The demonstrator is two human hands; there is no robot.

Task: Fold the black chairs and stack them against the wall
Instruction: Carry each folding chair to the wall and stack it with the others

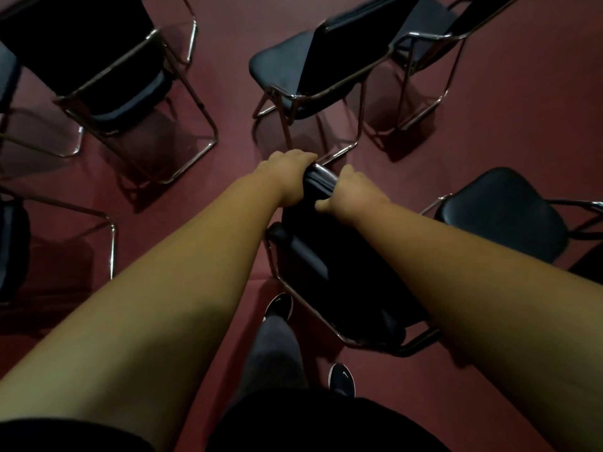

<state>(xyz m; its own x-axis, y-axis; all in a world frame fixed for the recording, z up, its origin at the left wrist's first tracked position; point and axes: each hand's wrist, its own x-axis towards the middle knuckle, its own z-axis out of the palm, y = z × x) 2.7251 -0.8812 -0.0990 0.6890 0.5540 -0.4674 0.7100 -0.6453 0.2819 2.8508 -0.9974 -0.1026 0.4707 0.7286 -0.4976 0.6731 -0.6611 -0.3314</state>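
Though mostly hidden, fingers of left hand (287,171) and right hand (354,194) tight around chair backrest (318,183).

Floor (228,102): dark red carpet, being lit dimly, with soft shadows (156,141) being cast on it. Furniture: unfolded black chairs with chromed tube frames are being kept standing, a chair (130,96) toward the far-left corner, a chair (277,70) at the far edge, a chair (502,213) at the right edge.

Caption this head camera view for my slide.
Left hand and right hand grip the backrest of a black padded chrome-framed chair; similar chairs stand unfolded around it on dark red carpet.
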